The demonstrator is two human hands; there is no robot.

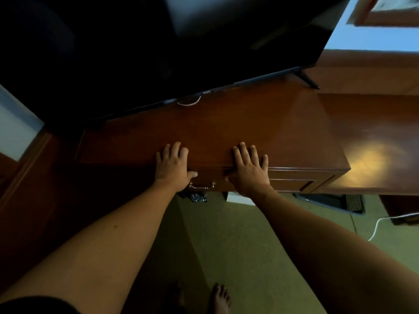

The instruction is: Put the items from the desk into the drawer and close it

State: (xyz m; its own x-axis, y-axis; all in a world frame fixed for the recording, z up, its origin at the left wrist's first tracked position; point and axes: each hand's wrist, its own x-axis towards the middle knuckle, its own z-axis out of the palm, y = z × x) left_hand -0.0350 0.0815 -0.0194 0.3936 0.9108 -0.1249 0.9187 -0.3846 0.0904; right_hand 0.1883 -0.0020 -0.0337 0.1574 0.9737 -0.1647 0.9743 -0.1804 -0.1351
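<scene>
A dark reddish wooden desk fills the middle of the head view. My left hand lies flat on its front edge, fingers straight on the top, thumb hooked over the drawer front. My right hand lies flat the same way a little to the right, its thumb also against the drawer front. The drawer sits flush with the desk front, and its metal handle shows between my hands. No loose items are visible on the desk top.
A large black TV stands along the back of the desk, with a white cable under its lower edge. Carpeted floor lies below, with a white cord and a dark tray at the right. My bare foot shows at the bottom.
</scene>
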